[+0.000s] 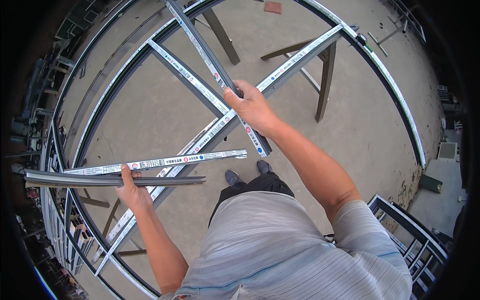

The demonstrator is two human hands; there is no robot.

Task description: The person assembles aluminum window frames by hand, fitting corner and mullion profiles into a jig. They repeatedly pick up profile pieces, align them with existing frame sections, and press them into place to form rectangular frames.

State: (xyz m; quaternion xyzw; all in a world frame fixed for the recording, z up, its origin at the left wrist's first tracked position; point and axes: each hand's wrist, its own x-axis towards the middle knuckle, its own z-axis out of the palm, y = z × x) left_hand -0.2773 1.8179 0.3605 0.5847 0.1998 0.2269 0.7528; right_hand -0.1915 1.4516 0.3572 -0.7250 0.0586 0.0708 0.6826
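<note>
My left hand (pixel 134 192) is closed around two straight metal profiles at the left. One profile (pixel 182 159) is faced with white printed film; the other is a grey grooved strip (pixel 95 179) lying just nearer to me. My right hand (pixel 252 107), near the middle, grips a long film-faced profile (pixel 200 50) that slants from the far edge down toward my feet. It passes over the crossbar (pixel 295 62) of a large curved metal frame (pixel 407 110). A shorter bar (pixel 187 75) of that frame meets the crossbar beside my right hand.
Dark metal trestle legs (pixel 327 82) stand under the frame, with another leg (pixel 222 37) farther back. More metal stock (pixel 65 245) is stacked along the left. A barred frame section (pixel 415 240) is at the lower right. A reddish flat piece (pixel 272 7) lies on the concrete floor.
</note>
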